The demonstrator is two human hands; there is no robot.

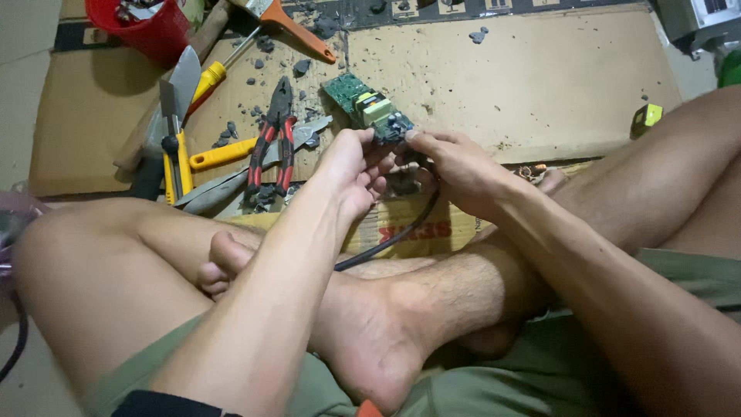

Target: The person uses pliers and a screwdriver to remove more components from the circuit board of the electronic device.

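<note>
A sheet of brown cardboard point(540, 77) covers the floor in front of the seated person, whose crossed bare legs and green shorts fill the lower half of the view. A second, printed piece of cardboard point(432, 228) lies at the near edge of the sheet, just beyond the feet.

The left hand point(351, 170) and the right hand point(455, 166) meet above that near edge, close to its middle. Between them they hold a green circuit board point(367, 106) that carries a yellow transformer and dark parts. The board tilts away from the person, its far end free above the cardboard. The left fingers point(369, 140) are curled and pinch the board's near end from one side; the right fingertips point(413, 136) are pressed onto the same end from the other side. A black cable point(394, 238) runs from under the right hand down across the printed cardboard toward the legs.

On the left part of the sheet lie a trowel point(179, 89), red-handled pliers point(274, 139), a yellow-handled screwdriver point(220, 69) and an orange-handled scraper point(289, 27). A red bucket point(143, 27) stands at the far left corner. Grey crumbs of debris point(262, 42) are scattered among the tools. A small yellow-green block point(647, 116) sits by the right edge.
</note>
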